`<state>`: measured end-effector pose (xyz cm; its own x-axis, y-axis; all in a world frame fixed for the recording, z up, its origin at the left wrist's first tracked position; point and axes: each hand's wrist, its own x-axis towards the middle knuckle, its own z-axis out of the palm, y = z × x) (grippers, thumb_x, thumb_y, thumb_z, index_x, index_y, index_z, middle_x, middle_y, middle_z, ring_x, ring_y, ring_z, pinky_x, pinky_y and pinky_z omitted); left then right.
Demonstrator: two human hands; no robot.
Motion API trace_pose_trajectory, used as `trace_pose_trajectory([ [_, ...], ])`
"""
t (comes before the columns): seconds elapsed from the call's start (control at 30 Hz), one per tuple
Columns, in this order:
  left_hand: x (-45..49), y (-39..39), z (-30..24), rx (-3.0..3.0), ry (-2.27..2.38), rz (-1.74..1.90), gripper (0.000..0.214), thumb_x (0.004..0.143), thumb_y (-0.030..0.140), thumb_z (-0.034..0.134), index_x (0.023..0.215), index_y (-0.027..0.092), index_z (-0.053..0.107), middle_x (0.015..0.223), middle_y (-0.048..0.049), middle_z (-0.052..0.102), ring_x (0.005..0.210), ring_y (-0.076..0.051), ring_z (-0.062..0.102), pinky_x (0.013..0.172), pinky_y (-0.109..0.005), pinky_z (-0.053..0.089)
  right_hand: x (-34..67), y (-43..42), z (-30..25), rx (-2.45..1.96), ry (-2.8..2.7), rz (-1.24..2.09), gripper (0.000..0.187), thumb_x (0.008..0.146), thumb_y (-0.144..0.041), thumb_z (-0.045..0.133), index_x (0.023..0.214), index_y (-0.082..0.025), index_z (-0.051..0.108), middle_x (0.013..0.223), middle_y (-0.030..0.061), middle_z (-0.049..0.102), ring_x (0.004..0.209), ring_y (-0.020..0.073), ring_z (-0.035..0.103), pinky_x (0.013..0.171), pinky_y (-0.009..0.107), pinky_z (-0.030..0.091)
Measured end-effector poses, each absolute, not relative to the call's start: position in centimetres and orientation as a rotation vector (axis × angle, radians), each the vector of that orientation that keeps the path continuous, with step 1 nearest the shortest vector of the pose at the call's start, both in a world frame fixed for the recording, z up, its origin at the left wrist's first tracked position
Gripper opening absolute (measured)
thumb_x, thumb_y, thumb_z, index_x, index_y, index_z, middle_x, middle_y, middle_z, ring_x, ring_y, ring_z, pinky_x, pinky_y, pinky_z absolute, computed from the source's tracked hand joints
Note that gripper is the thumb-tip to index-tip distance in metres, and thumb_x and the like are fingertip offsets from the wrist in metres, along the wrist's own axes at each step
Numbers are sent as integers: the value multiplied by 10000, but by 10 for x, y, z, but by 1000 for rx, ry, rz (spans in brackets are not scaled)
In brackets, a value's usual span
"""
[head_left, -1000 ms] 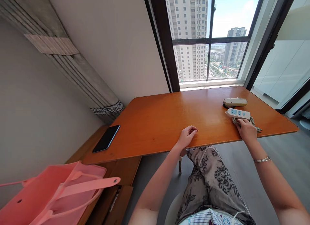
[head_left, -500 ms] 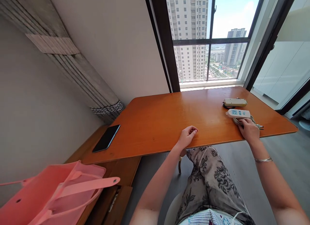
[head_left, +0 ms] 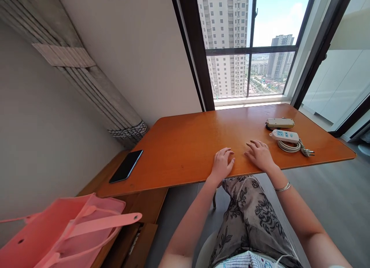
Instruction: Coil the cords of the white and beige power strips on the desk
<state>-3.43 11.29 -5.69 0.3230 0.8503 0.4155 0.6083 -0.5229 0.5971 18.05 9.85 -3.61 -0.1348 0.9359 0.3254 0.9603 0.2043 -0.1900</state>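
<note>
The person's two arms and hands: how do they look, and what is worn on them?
The left hand and right hand wear no gloves, and the forearms are sleeveless. A shiny silvery bangle circles the right wrist; no ornament shows on the left.

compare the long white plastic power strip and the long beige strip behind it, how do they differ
The long white plastic power strip shows light-blue sockets; the long beige strip shows none. The white strip's pale coiled cord lies in front of it; something dark shows under the beige strip's left end. The white strip lies nearer, the beige strip farther back. Both rest on the orange-brown wooden table.
</note>
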Motion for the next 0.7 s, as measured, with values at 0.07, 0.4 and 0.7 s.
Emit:
trace_pose_trajectory([
  [0.07,-31,111,-57,2390,1438,896,340,871,274,593,1196,187,640,1475,-161,525,1445,-334,376,1217,-581,181,169,103,-40,-1849,-2167,-1,609,985,-551,398,1468,-196,502,1578,143,400,1465,331,326,1178,524,234],
  [0.4,-32,118,-73,2434,1519,634,572,938,463,511,1443,196,476,1549,-178,441,1476,-333,342,1222,-610,128,164,102,-53,-1908,-2233,173,731,976,-655,304,1537,-197,402,1629,136,300,1525,319,213,1218,540,140],
  [0.7,-33,116,-69,2431,1531,572,610,942,468,510,1467,165,443,1567,-185,412,1491,-321,318,1232,-580,127,162,101,-52,-1912,-2236,168,704,977,-614,352,1535,-189,406,1625,139,306,1522,327,222,1219,539,145],
])
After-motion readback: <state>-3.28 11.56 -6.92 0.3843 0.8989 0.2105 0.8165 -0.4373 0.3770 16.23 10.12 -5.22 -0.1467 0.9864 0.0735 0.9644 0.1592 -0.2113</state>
